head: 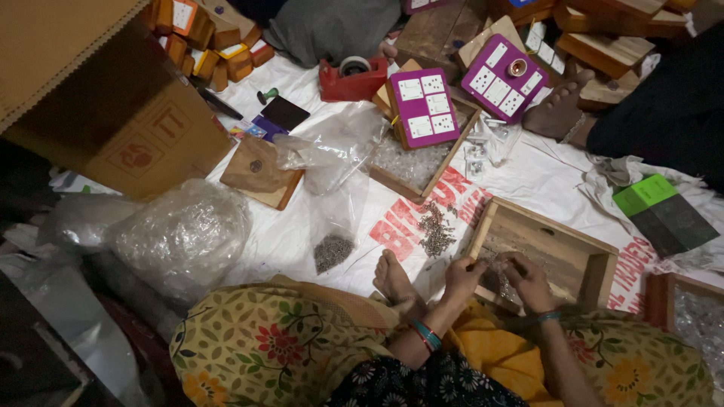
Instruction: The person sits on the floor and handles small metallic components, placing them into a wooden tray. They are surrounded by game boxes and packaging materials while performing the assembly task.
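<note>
1. Head view: a white printed sheet [317, 226] covers the floor, seemingly as a work mat that keeps small parts from scattering, with a seated person's patterned lap at the bottom edge.
2. Large cardboard box [143, 128] stands open at the upper left, beside a crumpled clear plastic bag [181, 237] lying on its side.
3. Open wooden box [573, 249] rests on the sheet against the person's knees, tilted towards them, apparently so both hands can reach inside without stretching.
4. Purple switch panels [424, 105] lie face up on wooden frames near the top centre, laid out within arm's reach; another person's bare foot [558, 109] rests on the sheet just beside them.
5. Red tape dispenser [352, 78] sits near the panels, at the far edge of the sheet.
6. Left hand [461, 277] is closed at the near rim of the wooden box, fingers pinched together; what it pinches is too small to tell.
7. Right hand [528, 280] curls over the same rim just beside the left, fingers bent into the box; whether it holds anything cannot be told.
8. Loose pile of small screws [437, 230] lies on the sheet just left of the wooden box, close to the left hand, with a second lot in a small clear bag [333, 252] further left.
</note>
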